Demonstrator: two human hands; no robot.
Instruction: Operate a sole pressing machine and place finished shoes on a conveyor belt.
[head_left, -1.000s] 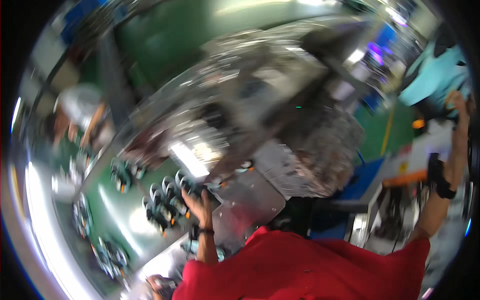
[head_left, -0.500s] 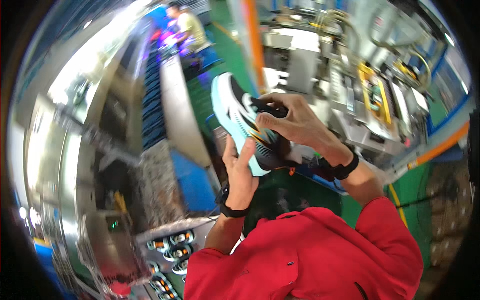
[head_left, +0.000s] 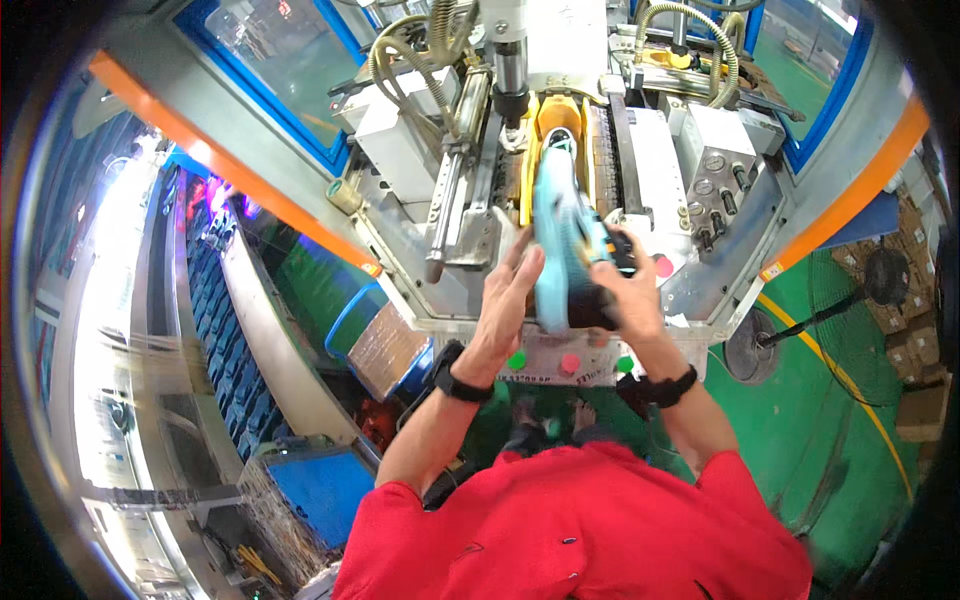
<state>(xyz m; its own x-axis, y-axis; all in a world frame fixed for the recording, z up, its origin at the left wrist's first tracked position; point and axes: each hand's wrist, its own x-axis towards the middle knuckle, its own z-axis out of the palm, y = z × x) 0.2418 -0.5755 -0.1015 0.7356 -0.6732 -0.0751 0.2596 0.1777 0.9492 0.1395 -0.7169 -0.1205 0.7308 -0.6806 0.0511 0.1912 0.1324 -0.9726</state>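
Observation:
A light-blue, black and white sports shoe (head_left: 566, 235), blurred by motion, is held between my two hands over the front of a machine. Its toe points away from me, at a yellow cradle (head_left: 525, 185) in the machine's middle. My left hand (head_left: 508, 305) lies along the shoe's left side, thumb against it and fingers partly hidden underneath. On the right, near the heel, my right hand (head_left: 632, 298) is closed around the shoe's dark upper. Whether the shoe touches the cradle, I cannot tell. Both wrists wear black bands.
A metal press cylinder (head_left: 508, 70) stands just left of the cradle. Green and red buttons (head_left: 570, 364) line the machine's front edge. Orange-edged frame posts (head_left: 225, 160) flank the opening. To the left runs a conveyor (head_left: 225, 330); a fan (head_left: 850, 300) stands at right.
I have turned from the conveyor side to face the machine. The shoe has moved from in front of me to over the machine's yellow cradle, still in both hands.

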